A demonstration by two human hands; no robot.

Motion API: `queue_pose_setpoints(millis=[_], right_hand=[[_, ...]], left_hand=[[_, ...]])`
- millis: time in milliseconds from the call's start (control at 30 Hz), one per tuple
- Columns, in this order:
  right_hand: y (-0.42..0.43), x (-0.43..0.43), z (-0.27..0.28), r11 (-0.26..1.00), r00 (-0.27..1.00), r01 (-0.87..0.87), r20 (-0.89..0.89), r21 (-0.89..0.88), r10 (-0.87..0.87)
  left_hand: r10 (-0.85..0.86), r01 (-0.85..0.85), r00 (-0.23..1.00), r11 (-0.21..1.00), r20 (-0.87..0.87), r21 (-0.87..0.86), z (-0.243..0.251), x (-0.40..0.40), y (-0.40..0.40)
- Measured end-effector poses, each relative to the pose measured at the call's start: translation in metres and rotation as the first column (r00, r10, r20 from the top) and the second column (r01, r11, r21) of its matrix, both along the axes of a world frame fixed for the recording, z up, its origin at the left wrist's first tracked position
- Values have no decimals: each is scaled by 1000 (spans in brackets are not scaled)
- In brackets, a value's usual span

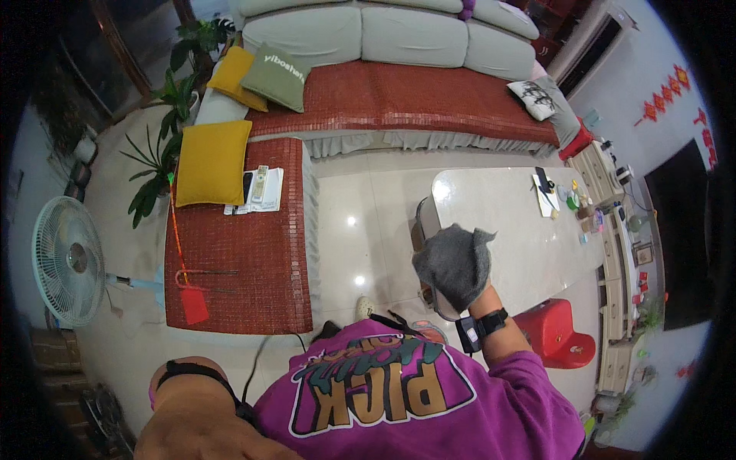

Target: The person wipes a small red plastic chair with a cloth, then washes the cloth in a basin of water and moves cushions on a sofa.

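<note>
A grey cloth (455, 265) covers my right hand (480, 293) beside the near left corner of the pale, glossy table (506, 236). The hand grips the cloth, though the fingers are hidden under it. A black strap with a small device (482, 330) is around that wrist. Very close to the camera at the bottom left is the back of my left hand (201, 428), with a black band at its wrist; its fingers are cut off by the picture's edge. On the table's far right part lie a white sheet with dark items (545, 195) and several small bottles and containers (583, 207).
A red plastic stool (555, 333) stands right of the table. The ottoman (247, 247) holds a yellow cushion (213, 164), a remote (260, 183), papers and a red fly swatter (194, 305). A sofa (414, 95) lies beyond, a standing fan (72, 260) at left. A black cable (253, 365) hangs near me.
</note>
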State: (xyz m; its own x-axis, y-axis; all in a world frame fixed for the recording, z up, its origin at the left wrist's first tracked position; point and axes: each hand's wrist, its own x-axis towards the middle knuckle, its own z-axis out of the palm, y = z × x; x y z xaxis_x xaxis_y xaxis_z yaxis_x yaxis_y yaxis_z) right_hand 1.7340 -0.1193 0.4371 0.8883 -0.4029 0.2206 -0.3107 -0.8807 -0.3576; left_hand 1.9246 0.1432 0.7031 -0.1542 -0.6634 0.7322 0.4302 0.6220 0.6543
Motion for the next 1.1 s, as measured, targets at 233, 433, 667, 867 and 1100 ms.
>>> queue_pose_setpoints(millis=[233,433,667,867,1100], right_hand=[[-81,74,-28,-236,782,-480,290,845,-552],[-156,140,-44,2,774,-419,358,908,-522],[-212,232,4,-134,673,-594,399,793,-623],[-287,271,-25,-140,719,-430,244,892,-651],[-379,382,13,-13,847,-341,301,940,-438]], left_hand=[[99,-88,994,978,-50,191,0,81,-59],[-8,9,999,1000,-54,4,-15,168,-130],[-159,161,987,983,-34,87,-13,268,-215],[-30,26,996,999,-90,-41,-29,327,-276],[784,-661,620,512,15,548,-136,420,-383]])
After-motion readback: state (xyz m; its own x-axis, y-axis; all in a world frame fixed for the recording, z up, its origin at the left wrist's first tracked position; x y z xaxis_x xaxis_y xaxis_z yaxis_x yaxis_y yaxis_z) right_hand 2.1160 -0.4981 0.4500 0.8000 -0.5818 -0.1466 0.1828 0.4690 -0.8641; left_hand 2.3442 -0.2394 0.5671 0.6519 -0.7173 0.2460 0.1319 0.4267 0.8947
